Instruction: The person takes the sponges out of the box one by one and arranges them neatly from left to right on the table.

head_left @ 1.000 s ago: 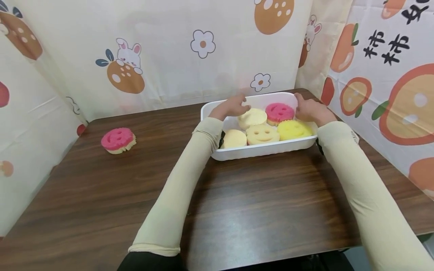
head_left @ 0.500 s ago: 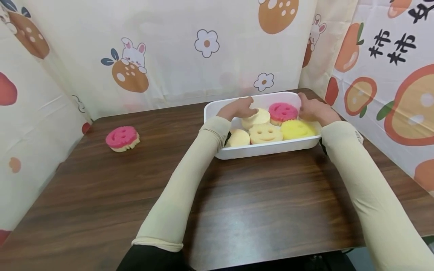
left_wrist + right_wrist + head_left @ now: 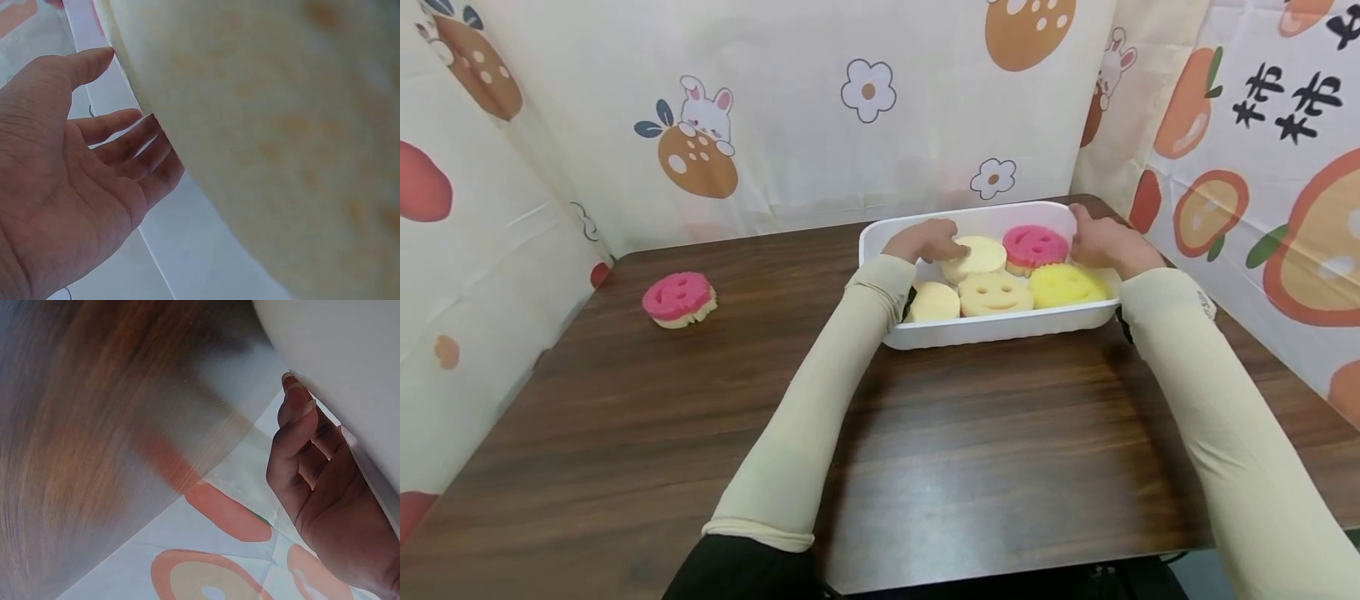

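Note:
A white rectangular tray (image 3: 1000,331) holds several round sponges, some with smiley faces. My left hand (image 3: 927,240) reaches in over the left side, its thumb at the edge of a plain cream sponge (image 3: 976,257). In the left wrist view its fingers are loosely spread, with tips partly hidden behind a blurred cream sponge (image 3: 269,150). At the right end my right hand (image 3: 1108,242) grips the tray's rim, its fingers bent under the outside in the right wrist view. Near it lie a pink smiley sponge (image 3: 1034,247) and a yellow one (image 3: 1067,286).
Another pink smiley sponge (image 3: 679,297) with a cream underside lies on the left of the brown wooden table (image 3: 970,433). A cartoon-printed curtain (image 3: 805,167) stands along the back, and further printed sheets (image 3: 1285,250) line the sides.
My left hand's fingers have lowered a little toward the cream sponge. My right hand keeps its place on the tray. The head view has shifted slightly left.

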`<state>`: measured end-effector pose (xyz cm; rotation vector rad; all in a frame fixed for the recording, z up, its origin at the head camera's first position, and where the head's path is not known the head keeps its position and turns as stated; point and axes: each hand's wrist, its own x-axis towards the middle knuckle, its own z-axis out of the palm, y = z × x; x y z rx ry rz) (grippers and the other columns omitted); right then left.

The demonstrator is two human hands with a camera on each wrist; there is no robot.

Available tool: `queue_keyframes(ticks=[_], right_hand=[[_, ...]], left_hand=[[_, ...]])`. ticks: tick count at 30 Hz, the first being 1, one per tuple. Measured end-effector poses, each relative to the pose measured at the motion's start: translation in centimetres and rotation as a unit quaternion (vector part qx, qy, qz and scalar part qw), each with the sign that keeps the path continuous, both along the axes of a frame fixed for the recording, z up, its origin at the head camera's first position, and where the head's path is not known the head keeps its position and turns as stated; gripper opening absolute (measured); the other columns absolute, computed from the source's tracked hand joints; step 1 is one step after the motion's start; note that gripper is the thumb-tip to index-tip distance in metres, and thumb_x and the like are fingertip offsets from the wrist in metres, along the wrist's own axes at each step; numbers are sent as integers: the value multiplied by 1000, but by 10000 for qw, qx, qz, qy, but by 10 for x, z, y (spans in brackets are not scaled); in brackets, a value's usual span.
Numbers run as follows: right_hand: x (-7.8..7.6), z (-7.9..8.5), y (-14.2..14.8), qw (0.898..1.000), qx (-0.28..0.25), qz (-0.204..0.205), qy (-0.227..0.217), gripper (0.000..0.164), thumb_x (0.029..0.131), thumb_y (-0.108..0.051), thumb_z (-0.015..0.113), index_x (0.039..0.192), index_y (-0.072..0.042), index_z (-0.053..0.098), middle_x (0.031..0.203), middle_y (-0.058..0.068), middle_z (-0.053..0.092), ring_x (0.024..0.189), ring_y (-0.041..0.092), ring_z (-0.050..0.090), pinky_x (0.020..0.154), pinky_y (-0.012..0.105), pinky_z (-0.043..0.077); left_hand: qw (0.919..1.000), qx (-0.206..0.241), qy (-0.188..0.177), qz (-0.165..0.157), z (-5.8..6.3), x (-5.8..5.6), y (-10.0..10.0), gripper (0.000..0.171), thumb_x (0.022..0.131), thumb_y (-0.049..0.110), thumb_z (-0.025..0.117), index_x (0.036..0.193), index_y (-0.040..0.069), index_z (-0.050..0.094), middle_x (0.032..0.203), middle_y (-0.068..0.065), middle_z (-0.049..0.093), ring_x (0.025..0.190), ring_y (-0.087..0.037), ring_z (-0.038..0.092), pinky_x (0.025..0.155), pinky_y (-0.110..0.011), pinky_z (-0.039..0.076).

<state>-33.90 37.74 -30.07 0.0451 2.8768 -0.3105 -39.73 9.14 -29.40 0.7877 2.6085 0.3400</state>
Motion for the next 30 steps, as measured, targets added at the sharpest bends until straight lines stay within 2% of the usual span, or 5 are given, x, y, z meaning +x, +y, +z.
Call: queue_keyframes(ticks=[4,11,17,25,30], right_hand=[[1,0,1,10000,-8,-9,-19,75,101,-25,35,156,-6,-12,142,42,32,125,55,40,110,71,29],[1,0,0,10000,-28,14,-43,75,101,-25,35,156,-7,-13,143,43,30,126,56,38,110,71,29],[1,2,0,9999,-147,-22,-81,78,101,-24,37,157,-8,-15,146,42,28,128,57,36,110,73,27],[1,2,0,9997,-200,-39,-93,80,100,-24,39,157,-8,-15,145,41,29,126,56,37,109,73,27],[0,2,1,9998,-181,-3,-90,79,101,-25,38,156,-7,-14,144,42,30,125,55,38,110,72,28]], left_hand=[[10000,-30,-39,8,2,2,1,40,102,41,45,124,8,48,103,-1,45,84,-12,49,75,-24,45],[9998,-60,113,-151,0,-1,2,28,102,39,45,99,12,48,89,1,43,71,-10,46,66,-22,41],[9995,-77,204,-242,2,1,2,27,102,37,45,88,14,46,85,0,45,69,-11,46,67,-23,40],[9977,-9,519,-432,0,-1,0,27,102,35,44,104,8,49,91,1,42,86,-13,42,75,-22,35],[9969,50,634,-473,-1,-2,0,32,102,35,45,111,5,51,94,-1,43,89,-15,43,77,-23,35]])
